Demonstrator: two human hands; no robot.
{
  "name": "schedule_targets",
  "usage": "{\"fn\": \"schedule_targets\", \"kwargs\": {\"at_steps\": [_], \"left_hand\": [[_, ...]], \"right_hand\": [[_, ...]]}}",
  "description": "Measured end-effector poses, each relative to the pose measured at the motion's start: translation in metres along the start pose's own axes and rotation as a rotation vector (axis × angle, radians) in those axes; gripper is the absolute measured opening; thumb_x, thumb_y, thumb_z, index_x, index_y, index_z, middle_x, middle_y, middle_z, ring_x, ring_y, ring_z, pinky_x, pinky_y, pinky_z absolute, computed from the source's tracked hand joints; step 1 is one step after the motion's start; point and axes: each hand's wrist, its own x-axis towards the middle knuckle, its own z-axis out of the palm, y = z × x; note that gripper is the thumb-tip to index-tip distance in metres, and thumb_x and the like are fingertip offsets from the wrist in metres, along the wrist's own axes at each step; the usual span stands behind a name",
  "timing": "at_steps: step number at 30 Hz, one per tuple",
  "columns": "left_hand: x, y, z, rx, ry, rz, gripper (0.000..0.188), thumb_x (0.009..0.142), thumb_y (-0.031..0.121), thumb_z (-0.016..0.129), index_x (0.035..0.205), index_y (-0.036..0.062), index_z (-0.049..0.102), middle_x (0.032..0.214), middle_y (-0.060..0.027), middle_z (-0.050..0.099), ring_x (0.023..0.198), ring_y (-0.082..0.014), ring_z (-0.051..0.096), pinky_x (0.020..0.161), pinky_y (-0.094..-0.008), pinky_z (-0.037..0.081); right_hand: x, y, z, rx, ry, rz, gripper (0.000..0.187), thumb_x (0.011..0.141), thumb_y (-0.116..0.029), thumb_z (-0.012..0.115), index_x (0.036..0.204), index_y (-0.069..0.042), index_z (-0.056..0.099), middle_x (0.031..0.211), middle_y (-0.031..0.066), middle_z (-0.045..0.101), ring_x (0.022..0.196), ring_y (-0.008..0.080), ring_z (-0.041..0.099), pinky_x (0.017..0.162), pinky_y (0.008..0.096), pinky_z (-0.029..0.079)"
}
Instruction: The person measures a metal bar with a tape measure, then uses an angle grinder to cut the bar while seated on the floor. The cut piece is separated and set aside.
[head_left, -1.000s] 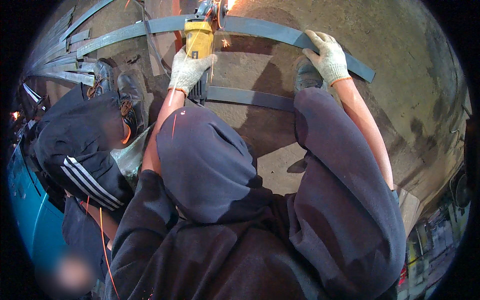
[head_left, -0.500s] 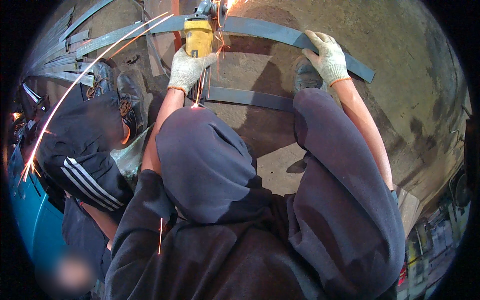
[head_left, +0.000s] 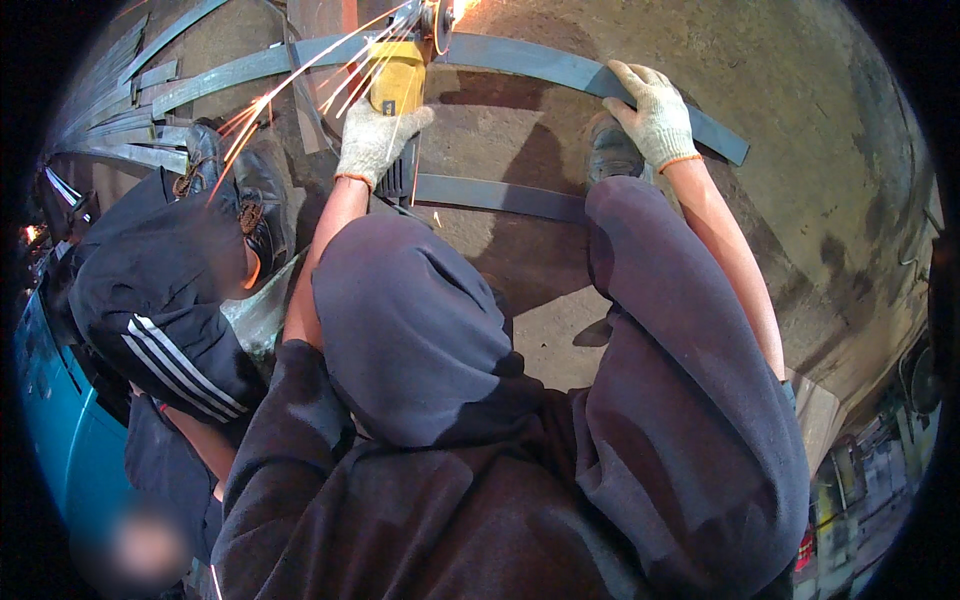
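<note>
My left hand, in a pale knit glove, is wrapped round the body of a yellow angle grinder. The grinder's disc meets a long flat steel bar lying across the far side, and sparks fly from it. Over the right part of that bar, my gloved right hand grips it with fingers on the far edge and thumb nearer me. A second, shorter steel bar lies closer to me on the floor; its left end passes behind the grinder's rear.
Several loose flat steel strips lie at the far left, and a cable runs nearby. A co-worker in dark striped clothing sits close at my left, beside a blue panel. My shoe stands near the bar.
Both hands and the bar stay in about the same place. The sparks now spray leftward across the grinder in a shorter fan; those near my left knee are gone.
</note>
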Motion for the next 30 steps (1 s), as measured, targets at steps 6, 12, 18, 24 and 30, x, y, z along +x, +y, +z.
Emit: {"fn": "schedule_targets", "kwargs": {"at_steps": [6, 12, 18, 24, 30], "left_hand": [[-0.002, -0.001, -0.001, 0.054, 0.018, 0.154, 0.051, 0.076, 0.026, 0.088, 0.117, 0.0009, 0.070, 0.104, -0.0085, 0.077, 0.090, -0.0210, 0.072, 0.085, -0.0338, 0.057], [0.000, 0.002, 0.002, -0.009, 0.014, 0.008, 0.052, 0.075, 0.026, 0.089, 0.116, 0.0007, 0.070, 0.102, -0.0083, 0.076, 0.089, -0.0185, 0.072, 0.082, -0.0327, 0.057], [0.000, -0.003, 0.003, -0.068, -0.002, 0.015, 0.052, 0.075, 0.026, 0.090, 0.115, 0.0001, 0.070, 0.101, -0.0084, 0.077, 0.087, -0.0171, 0.072, 0.081, -0.0321, 0.057], [0.002, 0.009, 0.001, 0.035, -0.014, 0.018, 0.054, 0.074, 0.026, 0.090, 0.117, -0.0002, 0.070, 0.104, -0.0091, 0.077, 0.091, -0.0181, 0.072, 0.084, -0.0336, 0.057], [0.002, 0.007, -0.005, 0.133, -0.022, 0.023, 0.053, 0.074, 0.027, 0.090, 0.116, 0.0003, 0.070, 0.103, -0.0098, 0.077, 0.092, -0.0195, 0.073, 0.085, -0.0341, 0.057]], "right_hand": [[0.000, 0.002, 0.000, -0.005, -0.006, 0.002, 0.053, 0.085, -0.027, 0.074, 0.136, -0.017, 0.063, 0.129, 0.0110, 0.066, 0.124, 0.0338, 0.059, 0.105, 0.0460, 0.048], [-0.002, 0.002, 0.001, 0.020, 0.023, -0.006, 0.053, 0.084, -0.027, 0.076, 0.135, -0.015, 0.064, 0.128, 0.0119, 0.067, 0.122, 0.0346, 0.060, 0.104, 0.0458, 0.048], [-0.002, 0.004, 0.001, 0.040, 0.017, -0.003, 0.054, 0.084, -0.027, 0.076, 0.135, -0.017, 0.064, 0.128, 0.0123, 0.067, 0.122, 0.0347, 0.060, 0.104, 0.0460, 0.048], [-0.003, 0.004, 0.002, -0.005, 0.000, 0.021, 0.055, 0.084, -0.028, 0.075, 0.136, -0.018, 0.063, 0.129, 0.0123, 0.066, 0.122, 0.0346, 0.060, 0.104, 0.0461, 0.048], [0.001, 0.003, 0.003, 0.021, 0.010, -0.007, 0.055, 0.085, -0.030, 0.075, 0.137, -0.018, 0.063, 0.130, 0.0123, 0.066, 0.123, 0.0348, 0.059, 0.105, 0.0461, 0.048]]}}
